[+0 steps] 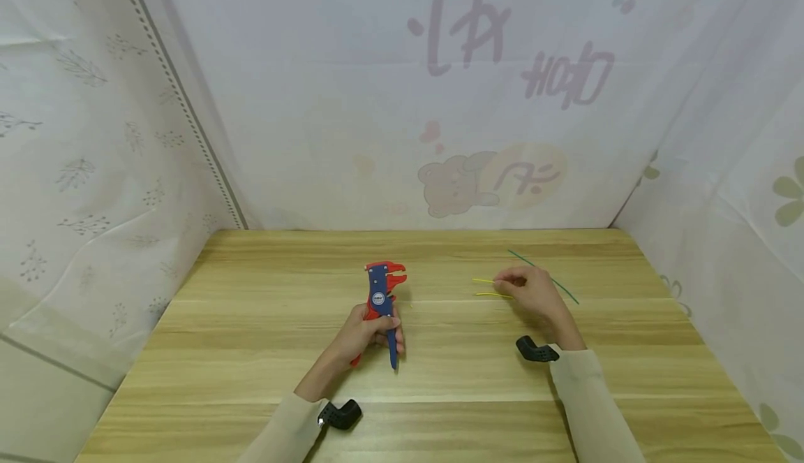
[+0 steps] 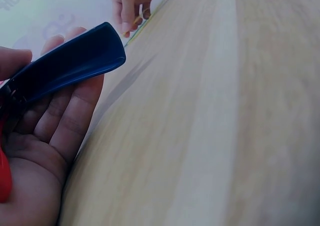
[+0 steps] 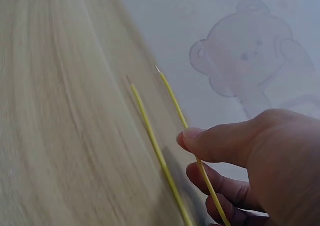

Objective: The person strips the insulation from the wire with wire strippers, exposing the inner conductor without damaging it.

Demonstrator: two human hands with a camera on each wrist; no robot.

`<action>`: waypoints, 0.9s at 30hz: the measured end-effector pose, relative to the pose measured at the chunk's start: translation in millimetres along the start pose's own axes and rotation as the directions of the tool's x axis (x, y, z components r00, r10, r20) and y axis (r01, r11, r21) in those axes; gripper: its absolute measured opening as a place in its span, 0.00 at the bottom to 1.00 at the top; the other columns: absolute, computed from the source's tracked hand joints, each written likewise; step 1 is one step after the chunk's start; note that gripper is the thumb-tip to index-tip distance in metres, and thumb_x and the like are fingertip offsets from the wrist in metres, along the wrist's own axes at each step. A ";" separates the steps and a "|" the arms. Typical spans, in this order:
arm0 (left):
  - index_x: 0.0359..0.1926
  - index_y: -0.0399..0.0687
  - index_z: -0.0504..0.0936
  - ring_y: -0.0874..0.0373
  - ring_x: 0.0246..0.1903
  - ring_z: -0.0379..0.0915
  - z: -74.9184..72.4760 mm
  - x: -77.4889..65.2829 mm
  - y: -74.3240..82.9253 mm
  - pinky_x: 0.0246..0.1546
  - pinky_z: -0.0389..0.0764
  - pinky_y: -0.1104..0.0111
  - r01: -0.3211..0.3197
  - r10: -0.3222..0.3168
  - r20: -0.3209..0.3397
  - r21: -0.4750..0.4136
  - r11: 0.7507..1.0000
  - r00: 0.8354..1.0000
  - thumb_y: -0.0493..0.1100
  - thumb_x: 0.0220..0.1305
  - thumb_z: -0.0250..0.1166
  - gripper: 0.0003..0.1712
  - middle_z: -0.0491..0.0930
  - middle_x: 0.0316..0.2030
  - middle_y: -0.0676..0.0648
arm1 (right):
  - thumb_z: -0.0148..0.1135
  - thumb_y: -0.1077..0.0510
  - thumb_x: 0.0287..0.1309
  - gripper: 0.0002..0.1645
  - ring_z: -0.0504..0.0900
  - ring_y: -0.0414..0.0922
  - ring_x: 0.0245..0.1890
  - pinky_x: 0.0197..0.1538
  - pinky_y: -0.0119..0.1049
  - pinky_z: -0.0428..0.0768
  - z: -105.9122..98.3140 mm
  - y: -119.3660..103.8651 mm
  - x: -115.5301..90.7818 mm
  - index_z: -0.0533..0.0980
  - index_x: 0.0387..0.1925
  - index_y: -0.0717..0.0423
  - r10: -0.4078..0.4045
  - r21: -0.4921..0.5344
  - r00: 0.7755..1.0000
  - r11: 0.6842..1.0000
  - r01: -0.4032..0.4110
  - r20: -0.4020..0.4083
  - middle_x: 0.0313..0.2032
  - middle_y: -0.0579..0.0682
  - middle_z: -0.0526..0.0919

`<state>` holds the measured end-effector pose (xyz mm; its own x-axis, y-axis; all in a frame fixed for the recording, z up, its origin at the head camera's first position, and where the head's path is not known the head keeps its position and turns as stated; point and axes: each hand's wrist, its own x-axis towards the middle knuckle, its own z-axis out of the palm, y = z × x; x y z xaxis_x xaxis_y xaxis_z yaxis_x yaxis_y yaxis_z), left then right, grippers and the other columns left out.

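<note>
My left hand [image 1: 353, 337] grips a wire stripper [image 1: 378, 283] with red jaws and a blue body. Its blue handle [image 2: 75, 60] lies across the fingers in the left wrist view, with the thumb over it. At the right, my right hand [image 1: 535, 291] pinches a thin yellow wire [image 3: 172, 96] between thumb and finger. Bare metal shows at that wire's far tip. Beside it, a second yellow wire [image 3: 156, 148] lies along the tabletop. A green wire [image 1: 566, 290] runs behind the right hand, which hides its middle.
The wooden table [image 1: 251, 351] ends at a printed cloth [image 1: 326, 114] hung along its back, with more cloth on both sides. Tiny yellow bits [image 1: 411, 305] lie just right of the wire stripper. Each wrist wears a black camera mount [image 1: 342, 414].
</note>
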<state>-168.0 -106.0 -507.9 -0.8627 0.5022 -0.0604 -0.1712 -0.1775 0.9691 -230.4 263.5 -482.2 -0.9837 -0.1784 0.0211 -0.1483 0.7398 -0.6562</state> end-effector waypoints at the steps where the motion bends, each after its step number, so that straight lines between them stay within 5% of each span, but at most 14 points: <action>1: 0.49 0.22 0.69 0.55 0.28 0.88 -0.1 0.3 0.2 0.36 0.90 0.62 0.002 -0.002 0.000 -0.001 1.000 1.000 0.40 0.72 0.61 0.21 0.86 0.28 0.48 | 0.65 0.50 0.70 0.10 0.83 0.48 0.45 0.48 0.44 0.82 0.4 0.4 -0.4 0.87 0.44 0.47 0.016 0.000 1.000 1.000 -0.016 0.000 0.49 0.51 0.88; 8: 0.49 0.22 0.68 0.55 0.29 0.88 -1.3 1.1 1.0 0.37 0.90 0.61 0.017 -0.017 0.003 -0.013 1.000 1.000 0.40 0.72 0.61 0.21 0.86 0.28 0.48 | 0.65 0.51 0.69 0.10 0.84 0.54 0.50 0.53 0.52 0.83 1.6 2.9 -0.2 0.89 0.43 0.48 0.041 -0.022 0.999 0.999 -0.042 -0.022 0.50 0.55 0.87; 27: 0.51 0.20 0.67 0.55 0.29 0.88 -2.2 0.0 -0.9 0.37 0.90 0.62 0.020 -0.020 0.006 -0.011 1.000 1.000 0.41 0.73 0.61 0.23 0.86 0.28 0.48 | 0.65 0.53 0.69 0.12 0.84 0.48 0.41 0.44 0.39 0.80 -6.6 7.6 -1.6 0.85 0.48 0.54 0.055 0.022 0.998 0.998 -0.054 -0.044 0.42 0.54 0.89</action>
<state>-168.9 -107.7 -509.3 -0.8563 0.5105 -0.0784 -0.1937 -0.1766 0.9650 -230.7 273.6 -482.3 -0.9939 -0.1090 0.0183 -0.0928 0.7338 -0.6730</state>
